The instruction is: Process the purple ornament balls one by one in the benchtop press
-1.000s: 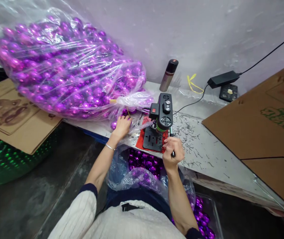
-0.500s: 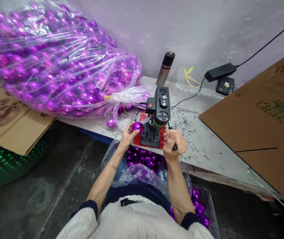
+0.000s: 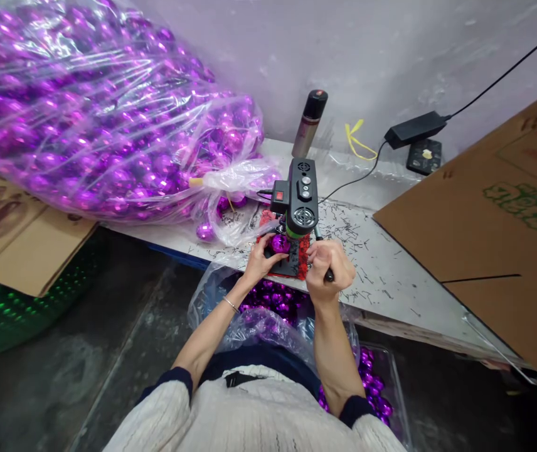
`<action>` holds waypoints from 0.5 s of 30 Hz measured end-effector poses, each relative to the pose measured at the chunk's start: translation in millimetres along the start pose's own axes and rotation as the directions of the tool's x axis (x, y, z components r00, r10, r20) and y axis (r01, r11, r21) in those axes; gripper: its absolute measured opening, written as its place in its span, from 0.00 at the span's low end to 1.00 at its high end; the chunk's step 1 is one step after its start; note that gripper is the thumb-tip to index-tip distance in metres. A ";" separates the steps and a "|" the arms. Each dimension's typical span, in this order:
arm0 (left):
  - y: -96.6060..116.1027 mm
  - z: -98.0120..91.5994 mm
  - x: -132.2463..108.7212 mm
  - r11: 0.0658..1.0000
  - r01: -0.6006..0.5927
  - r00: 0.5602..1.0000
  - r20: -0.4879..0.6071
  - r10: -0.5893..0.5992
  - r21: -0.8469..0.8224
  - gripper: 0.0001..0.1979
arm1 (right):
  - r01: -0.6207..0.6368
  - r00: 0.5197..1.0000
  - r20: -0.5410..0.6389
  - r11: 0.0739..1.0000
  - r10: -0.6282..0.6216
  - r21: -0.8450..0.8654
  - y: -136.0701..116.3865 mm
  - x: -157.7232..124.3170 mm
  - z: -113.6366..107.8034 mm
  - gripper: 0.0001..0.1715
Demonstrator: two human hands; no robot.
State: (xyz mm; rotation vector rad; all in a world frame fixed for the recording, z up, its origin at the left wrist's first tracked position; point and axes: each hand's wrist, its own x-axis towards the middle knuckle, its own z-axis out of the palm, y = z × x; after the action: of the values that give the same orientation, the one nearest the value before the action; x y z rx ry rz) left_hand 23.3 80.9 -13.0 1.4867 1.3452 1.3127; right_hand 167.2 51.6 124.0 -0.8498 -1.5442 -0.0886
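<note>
Between the thumb and fingers of my left hand (image 3: 260,262) is a shiny purple ball ornament (image 3: 280,243). The ball is at the black base plate (image 3: 283,269) of a small bench drill press (image 3: 302,194), just below its head. My right hand (image 3: 329,267) is wrapped round the black-tipped lever handle (image 3: 329,275) at the machine's right side. What the drill head does to the ball is hidden by the head itself. A red mat (image 3: 303,260) strewn with dark shavings lies under the machine.
A huge clear bag of purple balls (image 3: 108,125) covers the table's left. A spray can (image 3: 310,123), power adapter (image 3: 416,129) and yellow tie (image 3: 357,141) are at the wall. Cardboard boxes (image 3: 494,207) flank the right. Below me are a plastic bag of balls (image 3: 268,301) and a clear bin (image 3: 398,389).
My left hand has moved right with the purple ball, from beside the machine to under its head. My right hand keeps its grip on the lever. The view has shifted slightly.
</note>
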 end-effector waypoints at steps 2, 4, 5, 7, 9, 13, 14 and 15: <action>-0.8 0.9 -0.1 0.996 -0.040 0.999 0.004 0.040 0.076 0.33 | 0.010 1.000 0.001 1.000 -0.010 -0.009 0.5 -1.0 -0.2 0.16; -0.6 -0.4 -2.7 0.986 -0.081 0.997 0.022 0.079 0.148 0.33 | 0.020 1.000 0.001 1.000 -0.020 -0.019 0.4 -1.2 -0.3 0.16; -0.3 -1.8 -4.8 0.979 -0.103 0.995 0.033 0.098 0.177 0.33 | 0.024 1.000 0.000 0.999 -0.024 -0.026 0.3 -1.3 -0.3 0.16; 0.3 -4.9 -9.8 0.966 -0.148 0.989 0.057 0.139 0.214 0.34 | 0.026 1.000 -0.002 0.999 -0.026 -0.039 0.2 -2.0 -0.4 0.16; 0.6 -7.0 -13.7 0.954 -0.191 0.981 0.081 0.177 0.231 0.34 | 0.021 1.000 0.003 0.998 -0.021 -0.055 0.7 -3.5 -0.7 0.16; 1.5 -3.8 -12.2 0.949 -0.212 0.976 0.107 0.192 0.235 0.34 | 0.014 1.000 0.024 0.996 -0.012 -0.082 2.2 -7.0 -1.5 0.16; 1.8 -1.9 -10.2 0.950 -0.208 0.976 0.111 0.186 0.235 0.34 | 0.015 1.000 0.024 0.997 -0.013 -0.081 2.3 -7.4 -1.7 0.15; 1.9 0.0 -8.1 0.951 -0.204 0.977 0.114 0.181 0.234 0.34 | 0.016 1.000 0.022 0.997 -0.014 -0.076 2.1 -7.7 -2.0 0.15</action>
State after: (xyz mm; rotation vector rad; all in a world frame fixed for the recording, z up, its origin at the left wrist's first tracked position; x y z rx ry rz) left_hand 24.3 72.6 -12.9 1.8646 1.3681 1.2125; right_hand 169.4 48.6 116.7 -0.9020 -1.5761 -0.1504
